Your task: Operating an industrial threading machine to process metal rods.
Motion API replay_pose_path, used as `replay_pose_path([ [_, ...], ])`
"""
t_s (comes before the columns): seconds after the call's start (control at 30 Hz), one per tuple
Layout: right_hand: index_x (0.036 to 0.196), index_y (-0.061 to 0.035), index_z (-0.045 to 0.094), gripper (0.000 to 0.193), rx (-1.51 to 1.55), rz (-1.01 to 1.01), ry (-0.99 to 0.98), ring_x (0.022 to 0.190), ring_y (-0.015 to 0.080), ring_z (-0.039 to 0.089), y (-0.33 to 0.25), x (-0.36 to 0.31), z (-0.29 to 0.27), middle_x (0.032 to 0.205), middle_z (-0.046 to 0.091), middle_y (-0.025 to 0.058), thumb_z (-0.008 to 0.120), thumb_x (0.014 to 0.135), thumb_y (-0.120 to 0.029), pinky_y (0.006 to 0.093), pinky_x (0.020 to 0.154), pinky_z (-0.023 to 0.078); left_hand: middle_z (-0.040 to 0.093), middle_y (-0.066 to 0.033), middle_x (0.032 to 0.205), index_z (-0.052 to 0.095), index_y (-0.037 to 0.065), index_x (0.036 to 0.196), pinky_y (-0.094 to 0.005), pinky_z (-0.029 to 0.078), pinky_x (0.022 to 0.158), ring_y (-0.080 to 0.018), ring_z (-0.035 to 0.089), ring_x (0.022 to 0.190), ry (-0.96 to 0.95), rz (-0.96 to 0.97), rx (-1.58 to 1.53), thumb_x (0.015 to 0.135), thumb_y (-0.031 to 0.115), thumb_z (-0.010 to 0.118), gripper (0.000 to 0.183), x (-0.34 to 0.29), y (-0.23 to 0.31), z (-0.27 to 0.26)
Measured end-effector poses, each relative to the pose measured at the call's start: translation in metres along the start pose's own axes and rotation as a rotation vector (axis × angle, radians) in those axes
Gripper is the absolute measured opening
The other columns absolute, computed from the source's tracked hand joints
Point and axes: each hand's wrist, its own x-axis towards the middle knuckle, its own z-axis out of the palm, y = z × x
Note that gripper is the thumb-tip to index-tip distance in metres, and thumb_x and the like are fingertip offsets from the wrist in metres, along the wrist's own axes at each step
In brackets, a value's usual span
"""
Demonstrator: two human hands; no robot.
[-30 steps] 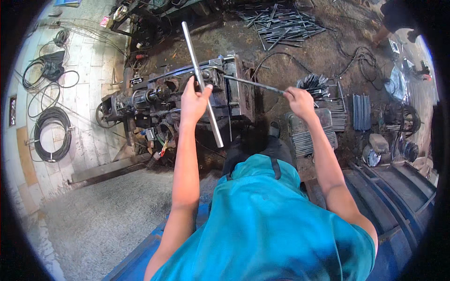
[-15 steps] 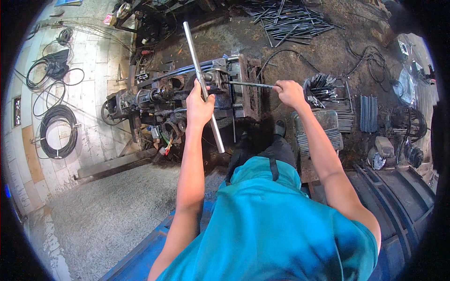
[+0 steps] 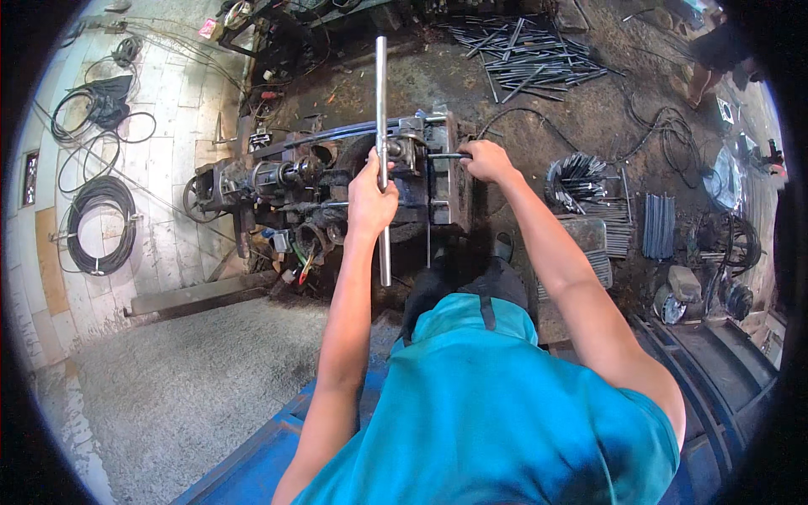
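My left hand is wrapped round a long silver metal bar just below its middle. The bar stands nearly straight up and down in the picture, crossing over the greasy machine. To the right, my right hand is closed on the end of a thin dark metal rod. That rod lies level and runs leftward into the machine's clamp area, where its far end is hidden. My right fist is close to the machine's right end plate.
Bundled rods and a stack of straight rods lie at the right. Loose rods are heaped on the floor at the back. A coiled black cable lies at the left. Dark hoses cross the floor.
The silver bar has turned clockwise, from slanting to nearly upright, with my left hand moving slightly right. My right hand has moved left toward the machine, leaving less of the thin rod showing.
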Motion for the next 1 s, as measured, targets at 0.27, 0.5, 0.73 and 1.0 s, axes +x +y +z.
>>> replay_pose_path([
  [0.27,0.107,-0.0137,0.069,0.026,-0.112,0.041,0.056,0.098,0.037,0.062,-0.009,0.012,0.011,0.1,0.068,0.0171,0.063,0.082,-0.022,0.0469,0.084,0.049,0.064,-0.0119,0.111,0.034,-0.001,0.145,-0.0284,0.051,0.074,-0.0126,0.06,0.082,-0.13,-0.005,-0.215,0.086,0.008,0.065,0.067,-0.012,-0.037,-0.017],
  [0.5,0.111,-0.0148,0.067,0.029,-0.177,0.187,0.057,0.101,0.0373,0.063,-0.015,0.011,0.016,0.105,0.068,0.0172,0.064,0.083,-0.022,0.0482,0.088,0.049,0.059,-0.0102,0.126,0.032,0.002,0.146,-0.0267,0.052,0.071,-0.0153,0.064,0.091,-0.175,-0.261,-0.676,0.098,0.02,0.053,0.056,0.005,-0.123,-0.022],
  [0.73,0.108,-0.0097,0.066,0.027,-0.128,0.158,0.188,0.101,0.0373,0.062,-0.017,0.004,0.025,0.104,0.067,0.0186,0.063,0.081,-0.013,0.0468,0.088,0.049,0.06,-0.0122,0.118,0.036,0.006,0.146,-0.028,0.054,0.06,-0.0183,0.067,0.078,-0.004,-0.436,-0.666,0.095,0.014,0.055,0.055,0.066,-0.176,0.013],
  [1.0,0.104,-0.0013,0.065,0.031,0.058,0.133,0.42,0.098,0.0397,0.062,-0.015,-0.002,0.03,0.102,0.066,0.021,0.062,0.073,-0.003,0.0434,0.087,0.05,0.07,-0.0103,0.081,0.069,-0.001,0.104,-0.0278,0.052,0.049,-0.0157,0.068,0.062,0.104,-0.411,-0.626,0.09,0.002,0.06,0.017,0.097,-0.176,0.032],
])
